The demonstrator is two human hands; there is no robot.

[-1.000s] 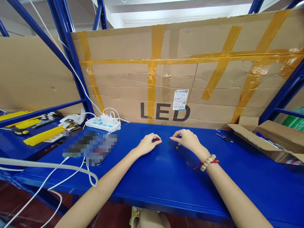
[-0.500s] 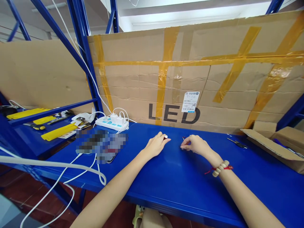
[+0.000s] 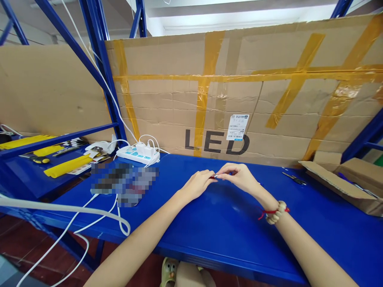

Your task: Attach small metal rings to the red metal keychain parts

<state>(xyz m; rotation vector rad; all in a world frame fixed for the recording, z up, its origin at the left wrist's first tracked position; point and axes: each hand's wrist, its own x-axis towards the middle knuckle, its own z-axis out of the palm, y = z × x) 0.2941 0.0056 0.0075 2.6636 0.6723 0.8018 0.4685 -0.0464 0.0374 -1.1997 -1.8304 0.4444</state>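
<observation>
My left hand [image 3: 198,184] is closed over a small red object with a pale, shiny end [image 3: 214,176]; most of it is hidden by the fingers, and its kind cannot be made out. From the other side, my right hand [image 3: 239,177] pinches with thumb and forefinger right at that shiny end. Whether the right fingertips hold a separate small part is too small to tell. Both hands meet just above the blue tabletop [image 3: 227,235]. Something small and dark [image 3: 261,183] shows beside my right wrist, which wears a beaded bracelet [image 3: 277,213].
Scissors [image 3: 295,178] and an opened cardboard box [image 3: 347,187] with pens lie on the right. Left are a white power strip [image 3: 139,154], pixelated phone-like items [image 3: 137,187] and loose white cables [image 3: 119,217]. A taped cardboard sheet [image 3: 167,107] stands along the back.
My right hand has moved left and up to meet my left hand, its fingertips now at the small red object. The view has shifted slightly.
</observation>
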